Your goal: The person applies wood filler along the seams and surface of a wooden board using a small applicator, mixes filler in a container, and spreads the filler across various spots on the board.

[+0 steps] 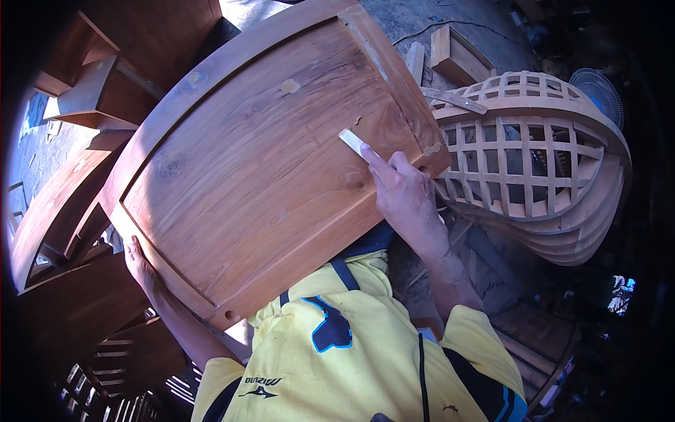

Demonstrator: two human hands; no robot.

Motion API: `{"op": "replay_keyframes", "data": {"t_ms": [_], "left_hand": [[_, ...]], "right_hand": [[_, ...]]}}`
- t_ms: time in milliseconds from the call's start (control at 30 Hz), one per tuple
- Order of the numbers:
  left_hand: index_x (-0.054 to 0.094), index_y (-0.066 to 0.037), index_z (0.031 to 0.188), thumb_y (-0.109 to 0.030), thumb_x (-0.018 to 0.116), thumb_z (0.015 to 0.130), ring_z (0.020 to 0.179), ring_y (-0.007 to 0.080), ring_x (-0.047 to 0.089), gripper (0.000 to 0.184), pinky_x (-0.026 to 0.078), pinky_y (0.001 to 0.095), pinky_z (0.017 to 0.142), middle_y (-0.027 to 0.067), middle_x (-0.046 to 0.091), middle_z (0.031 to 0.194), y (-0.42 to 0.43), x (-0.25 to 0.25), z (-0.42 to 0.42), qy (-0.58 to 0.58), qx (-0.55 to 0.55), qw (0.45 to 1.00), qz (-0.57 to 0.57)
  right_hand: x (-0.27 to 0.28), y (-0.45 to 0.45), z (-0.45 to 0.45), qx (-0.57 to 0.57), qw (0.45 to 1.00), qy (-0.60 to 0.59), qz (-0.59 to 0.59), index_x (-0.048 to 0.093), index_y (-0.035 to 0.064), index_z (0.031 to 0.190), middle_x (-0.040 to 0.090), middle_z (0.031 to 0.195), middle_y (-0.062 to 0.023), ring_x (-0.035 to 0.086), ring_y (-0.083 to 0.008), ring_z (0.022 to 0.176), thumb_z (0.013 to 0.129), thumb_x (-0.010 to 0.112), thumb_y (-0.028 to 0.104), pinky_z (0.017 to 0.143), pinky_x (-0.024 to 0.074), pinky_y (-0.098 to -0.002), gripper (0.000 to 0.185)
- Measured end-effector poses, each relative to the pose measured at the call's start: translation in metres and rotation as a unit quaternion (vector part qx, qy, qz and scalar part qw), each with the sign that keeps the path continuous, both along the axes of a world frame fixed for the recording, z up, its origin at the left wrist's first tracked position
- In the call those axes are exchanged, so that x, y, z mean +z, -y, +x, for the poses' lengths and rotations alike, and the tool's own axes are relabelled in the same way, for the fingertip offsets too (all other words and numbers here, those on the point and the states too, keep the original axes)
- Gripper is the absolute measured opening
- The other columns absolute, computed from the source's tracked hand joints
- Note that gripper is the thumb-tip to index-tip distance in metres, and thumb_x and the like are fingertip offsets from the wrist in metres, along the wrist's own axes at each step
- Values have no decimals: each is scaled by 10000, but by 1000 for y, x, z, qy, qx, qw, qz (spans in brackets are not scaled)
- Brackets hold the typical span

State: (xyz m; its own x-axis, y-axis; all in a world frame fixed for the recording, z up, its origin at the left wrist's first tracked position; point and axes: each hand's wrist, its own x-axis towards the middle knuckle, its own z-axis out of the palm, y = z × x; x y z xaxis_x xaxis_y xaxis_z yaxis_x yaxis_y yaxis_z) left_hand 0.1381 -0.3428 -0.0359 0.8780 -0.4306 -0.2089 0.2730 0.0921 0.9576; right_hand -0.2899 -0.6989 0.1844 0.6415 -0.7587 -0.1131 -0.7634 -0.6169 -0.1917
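A large wooden panel [260, 162] with a raised frame and one curved edge lies tilted across the person's lap. Pale filler-like patches show on its face and frame. My right hand [404, 193] is closed on a flat, light-coloured blade-like tool [359, 145], its tip resting on or just above the panel, below a small brownish spot. At the panel's lower left edge, my left hand [140, 264] holds the frame from the side, a finger or thumb showing on the edge and the other fingers mostly hidden.
A curved wooden lattice piece [520, 162] stands at the right, with a fan [596, 95] behind it. Wooden box [460, 56] lies beyond the panel. Brown cabinet parts [105, 88] and a curved wooden piece [60, 204] crowd the left.
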Motion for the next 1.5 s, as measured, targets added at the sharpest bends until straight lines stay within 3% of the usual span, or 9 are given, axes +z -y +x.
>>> {"op": "replay_keyframes", "data": {"t_ms": [367, 467, 667, 833, 1000, 1133, 1233, 1467, 1500], "left_hand": [[622, 30, 1388, -236, 575, 1132, 1090, 182, 707, 372, 578, 322, 939, 121, 724, 1251, 7, 12, -8, -4, 3, 1000, 8], [615, 34, 1399, -237, 573, 1132, 1090, 186, 708, 382, 578, 320, 939, 126, 723, 1258, -4, 1, 0, 30, -17, 999, 26], [621, 33, 1385, -290, 548, 1140, 1072, 200, 704, 412, 585, 351, 944, 131, 716, 1246, 6, 11, -6, 6, 6, 999, 37], [624, 41, 1376, -244, 577, 1129, 1066, 200, 714, 380, 590, 339, 932, 139, 725, 1233, 1, 3, -3, -10, -5, 1000, 5], [624, 50, 1374, -242, 595, 1121, 1095, 217, 710, 387, 587, 351, 964, 152, 719, 1253, 0, 5, 0, -8, -36, 999, 2], [617, 58, 1387, -229, 619, 1107, 1154, 235, 696, 400, 574, 366, 1006, 169, 707, 1297, 7, 4, -7, -16, 33, 999, 9], [618, 56, 1385, -206, 601, 1114, 1125, 223, 706, 377, 581, 345, 988, 163, 708, 1289, 2, 3, -1, -20, 2, 1000, -1], [650, 33, 1344, -180, 543, 1143, 1052, 159, 707, 312, 587, 305, 901, 109, 735, 1199, 3, 3, -3, 6, -12, 1000, 1], [650, 33, 1344, -180, 543, 1143, 1052, 159, 707, 312, 587, 305, 901, 109, 735, 1199, 1, 1, -4, 3, 0, 1000, 5]], "right_hand": [[2, -6, 6, 38, 998, 42, 8, 641, 101, 1435, 585, 919, -150, 713, -349, 762, 1000, 619, 76, 692, 589, -470, 437], [8, 0, 5, 50, 999, -8, 18, 649, 124, 1429, 584, 930, -138, 717, -338, 796, 996, 626, 86, 708, 592, -470, 435], [25, 44, 12, 158, 982, -96, -49, 712, 230, 1391, 599, 995, -137, 704, -290, 974, 1033, 558, 96, 858, 572, -477, 413], [53, 89, 12, 132, 974, -175, -55, 765, 251, 1335, 656, 1080, -147, 707, -308, 1069, 1024, 579, 100, 986, 549, -476, 392], [70, 112, -2, 125, 971, -191, -68, 764, 261, 1329, 662, 1032, -150, 714, -322, 1019, 1025, 605, 152, 933, 561, -486, 360], [73, 107, -24, 110, 983, -99, -110, 716, 261, 1369, 627, 968, -122, 690, -321, 919, 1018, 660, 191, 834, 560, -482, 362], [63, 86, -21, 70, 989, -100, -77, 718, 220, 1370, 644, 1005, -166, 721, -334, 955, 1054, 605, 183, 843, 582, -500, 337], [56, 59, -14, 62, 987, -133, -71, 698, 191, 1403, 624, 952, -147, 719, -320, 859, 1043, 628, 152, 782, 583, -468, 368], [53, 52, -13, 87, 994, -66, -16, 693, 192, 1412, 608, 923, -136, 709, -309, 831, 1034, 647, 141, 752, 573, -460, 384]]}}
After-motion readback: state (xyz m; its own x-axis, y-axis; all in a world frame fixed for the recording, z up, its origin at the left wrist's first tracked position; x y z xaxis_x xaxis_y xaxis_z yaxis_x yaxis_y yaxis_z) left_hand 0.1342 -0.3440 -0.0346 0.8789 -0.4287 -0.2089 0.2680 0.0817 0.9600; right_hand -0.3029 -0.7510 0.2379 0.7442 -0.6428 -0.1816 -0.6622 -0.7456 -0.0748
